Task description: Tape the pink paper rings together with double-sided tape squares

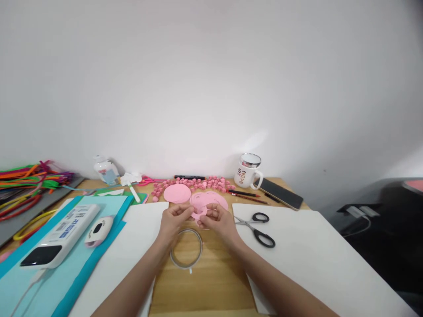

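Note:
A small curled strip of pink paper (199, 214) is pinched between my two hands over the middle of the desk. My left hand (176, 219) grips its left side with thumb and forefinger. On the right side, the fingers of my right hand (218, 222) close on the same paper. Just beyond lie a pink paper circle (177, 193) and a pile of pink paper circles (216, 199), partly hidden by my hands. A roll of tape (186, 249) lies flat below my hands. Black-handled scissors (259, 229) rest to the right, with blades spread.
Many small pink rolled paper pieces (211, 182) lie along the wall. A white mug (248, 171) and a phone (280, 193) stand and lie at back right. White sheets (297, 251) cover both sides. At left are a power bank (62, 235) and colourful pipe cleaners (29, 180).

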Demonstrator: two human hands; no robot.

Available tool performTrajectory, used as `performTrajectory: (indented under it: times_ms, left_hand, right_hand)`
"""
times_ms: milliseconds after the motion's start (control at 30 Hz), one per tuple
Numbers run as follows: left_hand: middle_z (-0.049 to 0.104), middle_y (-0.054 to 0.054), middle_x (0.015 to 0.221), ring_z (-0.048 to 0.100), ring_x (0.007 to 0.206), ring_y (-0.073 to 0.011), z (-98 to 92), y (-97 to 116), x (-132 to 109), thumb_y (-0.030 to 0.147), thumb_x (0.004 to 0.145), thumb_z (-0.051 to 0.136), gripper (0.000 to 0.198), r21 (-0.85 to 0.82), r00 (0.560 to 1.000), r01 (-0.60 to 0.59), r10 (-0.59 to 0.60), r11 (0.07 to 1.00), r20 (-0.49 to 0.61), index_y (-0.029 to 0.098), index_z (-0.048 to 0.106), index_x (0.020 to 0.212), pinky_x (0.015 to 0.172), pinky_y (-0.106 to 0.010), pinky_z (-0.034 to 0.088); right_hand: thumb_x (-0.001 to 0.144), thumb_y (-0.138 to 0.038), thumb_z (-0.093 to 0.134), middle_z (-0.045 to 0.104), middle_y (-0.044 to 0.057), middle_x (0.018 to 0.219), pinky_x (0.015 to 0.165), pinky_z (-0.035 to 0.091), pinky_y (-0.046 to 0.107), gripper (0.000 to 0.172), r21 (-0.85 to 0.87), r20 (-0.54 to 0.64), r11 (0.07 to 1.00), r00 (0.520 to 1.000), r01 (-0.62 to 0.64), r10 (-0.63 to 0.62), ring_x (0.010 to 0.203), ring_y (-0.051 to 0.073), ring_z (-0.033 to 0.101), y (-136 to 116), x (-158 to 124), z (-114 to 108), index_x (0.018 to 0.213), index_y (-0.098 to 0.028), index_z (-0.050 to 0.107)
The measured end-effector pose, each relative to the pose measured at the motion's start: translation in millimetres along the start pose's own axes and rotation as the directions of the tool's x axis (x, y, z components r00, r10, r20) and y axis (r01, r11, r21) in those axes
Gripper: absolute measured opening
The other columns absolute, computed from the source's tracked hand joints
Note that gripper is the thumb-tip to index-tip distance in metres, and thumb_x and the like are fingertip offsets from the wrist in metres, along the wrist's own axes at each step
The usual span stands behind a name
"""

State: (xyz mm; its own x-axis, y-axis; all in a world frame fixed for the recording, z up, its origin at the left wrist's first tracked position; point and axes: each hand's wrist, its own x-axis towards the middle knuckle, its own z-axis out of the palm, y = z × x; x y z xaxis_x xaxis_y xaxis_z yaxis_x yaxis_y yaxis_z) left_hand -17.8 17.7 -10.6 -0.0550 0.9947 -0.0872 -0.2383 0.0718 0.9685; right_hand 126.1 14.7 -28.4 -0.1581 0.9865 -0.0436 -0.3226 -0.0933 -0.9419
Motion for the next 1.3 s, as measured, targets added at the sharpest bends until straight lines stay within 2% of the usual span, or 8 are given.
performTrajectory:
  times_ms: [167,433,600,733,1033,1167,1300]
  left_hand:
    - [0.069,-0.003,0.064,0.061,0.055,-0.0124,4.5,0,-2,0.026,0.055,0.074,0.019,0.143,1.0,0.006,-0.003,0.99,-0.027,0.013,0.068,0.067,0.056,-0.021,0.048]
    - [0.07,-0.004,0.066,0.063,0.062,-0.0163,11.2,5,-8,0.025,0.055,0.072,0.014,0.359,0.997,-0.055,0.03,0.932,0.075,0.015,0.068,0.064,0.06,-0.023,0.048]
    - [0.07,-0.003,0.067,0.063,0.062,-0.0156,11.8,4,-8,0.023,0.055,0.072,0.024,0.307,0.993,-0.028,-0.009,0.951,0.119,0.015,0.066,0.076,0.063,-0.024,0.049]
    - [0.068,-0.002,0.065,0.063,0.061,-0.0151,9.1,1,-7,0.022,0.056,0.072,0.033,0.267,0.982,-0.026,-0.026,0.963,0.189,0.014,0.06,0.086,0.063,-0.025,0.049]
    - [0.066,0.0,0.059,0.061,0.057,-0.013,13.3,3,-11,0.024,0.056,0.071,0.016,0.276,0.977,-0.047,-0.013,0.96,0.212,0.015,0.06,0.065,0.059,-0.022,0.047]
    - [0.066,-0.002,0.058,0.06,0.056,-0.013,13.6,5,-12,0.026,0.058,0.071,0.016,0.275,0.987,-0.019,-0.025,0.961,0.156,0.014,0.062,0.057,0.057,-0.022,0.045]
    - [0.068,-0.003,0.064,0.061,0.063,-0.0135,10.9,3,-10,0.025,0.056,0.073,0.015,0.052,0.998,0.033,-0.036,0.998,0.058,0.014,0.064,0.06,0.065,-0.023,0.046]
  right_hand:
    - [0.059,-0.027,0.069,0.056,-0.004,0.063,0.062,0.054,0.032,0.038,-0.037,-0.099,0.998,0.993,0.057,-0.06,0.06,0.014,0.062,-5,-2,-4,0.088,-0.017,0.047]
    - [0.061,-0.029,0.067,0.056,-0.002,0.069,0.058,0.054,0.029,0.032,-0.076,-0.13,0.992,0.985,0.103,-0.112,0.057,0.012,0.059,-6,0,-8,0.085,-0.017,0.049]
    - [0.064,-0.03,0.065,0.059,-0.001,0.07,0.058,0.051,0.027,0.032,-0.155,-0.067,0.97,0.978,0.187,-0.199,0.059,0.012,0.059,-9,-1,-8,0.089,-0.018,0.048]
    - [0.067,-0.03,0.063,0.061,0.0,0.069,0.058,0.048,0.025,0.03,-0.202,-0.009,0.958,0.977,0.205,-0.211,0.061,0.012,0.059,-13,-4,-7,0.09,-0.018,0.049]
    - [0.065,-0.033,0.066,0.064,0.0,0.07,0.06,0.047,0.026,0.032,-0.206,0.084,0.965,0.986,0.162,-0.147,0.061,0.013,0.059,-15,-5,-5,0.089,-0.018,0.051]
    - [0.065,-0.032,0.066,0.064,0.002,0.078,0.062,0.049,0.027,0.031,-0.159,0.067,0.975,0.987,0.153,-0.144,0.065,0.013,0.059,-14,-5,-7,0.088,-0.018,0.052]
    - [0.067,-0.033,0.064,0.061,0.0,0.074,0.06,0.049,0.026,0.023,-0.104,0.027,0.987,0.992,0.123,-0.121,0.063,0.011,0.057,-14,-6,-5,0.079,-0.017,0.054]
